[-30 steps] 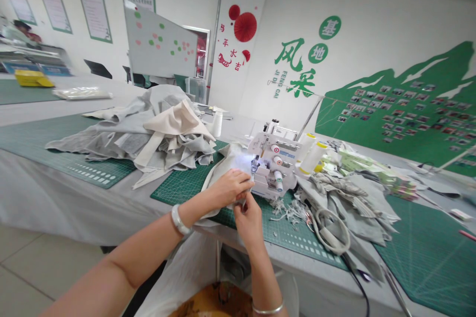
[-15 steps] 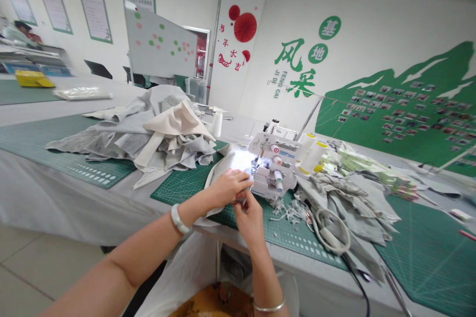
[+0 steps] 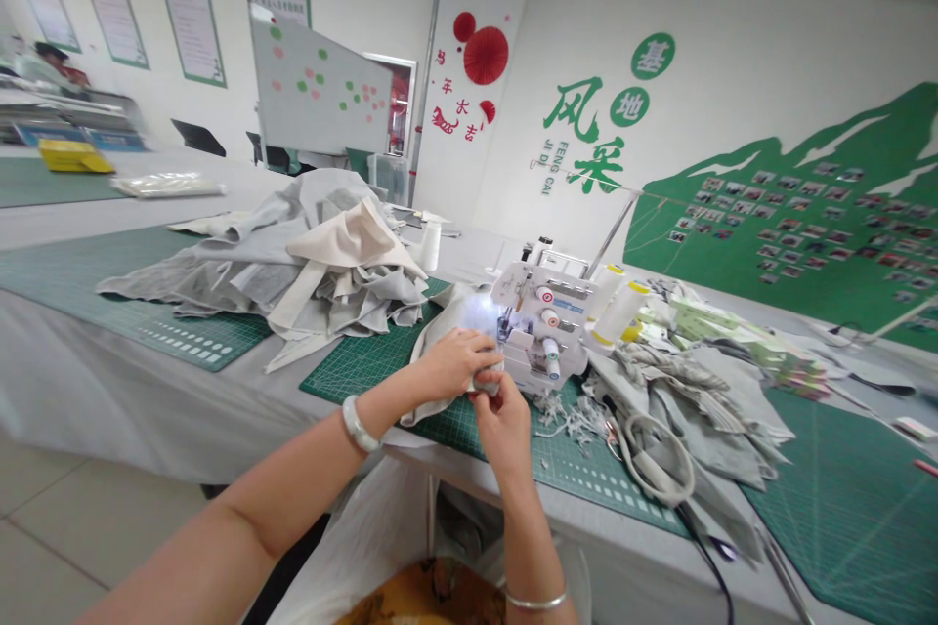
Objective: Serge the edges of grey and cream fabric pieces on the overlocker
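Note:
A white overlock sewing machine [image 3: 538, 327] stands on the table with its lamp lit over the needle area. Pale grey fabric [image 3: 440, 322] lies at its left side, under the light. My left hand [image 3: 458, 361] presses on this fabric just in front of the needle, fingers together and bent over the cloth. Close beside it, my right hand [image 3: 502, 415] pinches the fabric's near edge between thumb and fingers. The cloth under my left palm is partly hidden.
Left of the machine a heap of grey and beige cloth pieces [image 3: 329, 244] covers part of a green cutting mat [image 3: 352, 366]. Thread scraps [image 3: 568, 415] and a pile of grey fabric [image 3: 703, 410] lie to the right. White thread cones [image 3: 622, 312] stand behind the machine.
My right hand has shifted slightly right and up, and a bit of cloth now shows between the two hands. My left hand stays nearly in place on the fabric. The view has shifted slightly.

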`<state>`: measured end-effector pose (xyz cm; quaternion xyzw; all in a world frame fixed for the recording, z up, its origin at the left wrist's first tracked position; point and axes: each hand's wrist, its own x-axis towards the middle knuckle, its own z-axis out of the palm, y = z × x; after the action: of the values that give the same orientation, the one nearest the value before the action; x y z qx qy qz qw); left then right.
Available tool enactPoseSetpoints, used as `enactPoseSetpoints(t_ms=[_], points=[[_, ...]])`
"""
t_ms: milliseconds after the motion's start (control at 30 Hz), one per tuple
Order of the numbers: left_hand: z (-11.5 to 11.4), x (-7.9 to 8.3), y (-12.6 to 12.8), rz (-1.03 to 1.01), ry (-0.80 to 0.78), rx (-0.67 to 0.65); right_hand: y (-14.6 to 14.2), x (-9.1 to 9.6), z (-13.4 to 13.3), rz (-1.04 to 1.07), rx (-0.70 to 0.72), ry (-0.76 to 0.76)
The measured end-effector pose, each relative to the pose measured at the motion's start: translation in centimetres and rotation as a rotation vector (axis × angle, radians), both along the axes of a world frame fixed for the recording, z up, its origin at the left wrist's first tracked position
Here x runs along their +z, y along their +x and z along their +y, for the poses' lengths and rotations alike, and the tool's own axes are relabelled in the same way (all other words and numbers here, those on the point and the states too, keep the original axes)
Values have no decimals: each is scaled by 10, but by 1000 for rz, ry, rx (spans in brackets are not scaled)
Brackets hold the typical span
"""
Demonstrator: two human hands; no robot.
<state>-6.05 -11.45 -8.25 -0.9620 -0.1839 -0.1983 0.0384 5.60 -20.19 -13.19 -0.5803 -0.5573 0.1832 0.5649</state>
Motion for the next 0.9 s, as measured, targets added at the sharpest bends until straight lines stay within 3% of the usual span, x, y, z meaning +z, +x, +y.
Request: enactPoseSetpoints(t_ms=[333, 600, 700, 900], points=[[6, 9, 3, 10, -53, -8, 2, 2, 3, 89, 93, -4], [13, 12, 0, 0, -72, 0, 4, 6, -1, 3, 75, 14], [14, 14, 0, 0, -92, 23, 3, 11, -5, -135, -14, -32], [24, 13, 1, -29, -135, 19, -6, 26, -12, -636, -239, -312]])
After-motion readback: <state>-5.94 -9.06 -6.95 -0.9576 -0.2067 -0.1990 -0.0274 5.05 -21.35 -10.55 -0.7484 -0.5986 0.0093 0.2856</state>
